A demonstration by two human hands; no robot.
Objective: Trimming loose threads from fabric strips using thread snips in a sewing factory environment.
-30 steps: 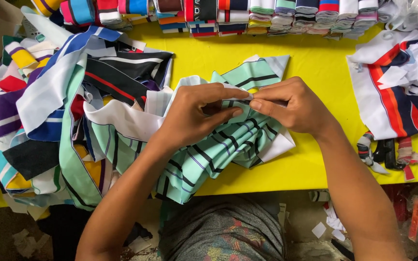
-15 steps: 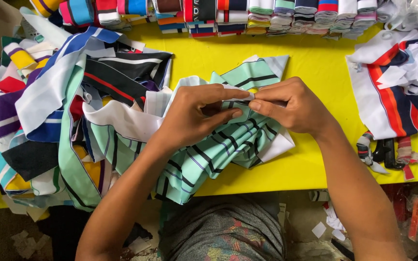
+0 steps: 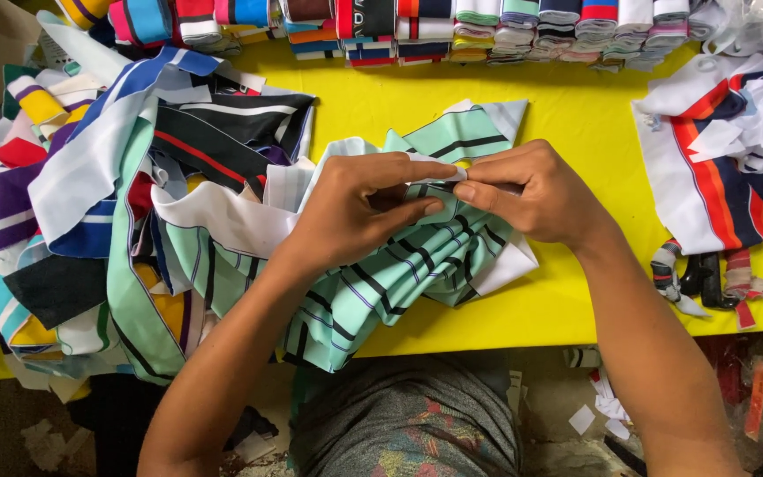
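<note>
My left hand [image 3: 359, 208] and my right hand [image 3: 536, 194] meet over the middle of a yellow table [image 3: 576, 115]. Both pinch the top edge of a bundle of mint-green collar strips with black stripes [image 3: 417, 265], fingertips almost touching. The bundle lies under the hands and droops over the table's near edge. A white strip [image 3: 222, 221] runs under my left wrist.
A loose heap of striped fabric strips [image 3: 90, 203] in many colours fills the left side. Folded strip stacks [image 3: 452, 26] line the far edge. Red, white and navy striped pieces with white scraps [image 3: 726, 168] lie at the right. Paper scraps litter the floor [image 3: 593, 415].
Nearly nothing; both hands stay pinched on the mint-green bundle with only slight finger movement.
</note>
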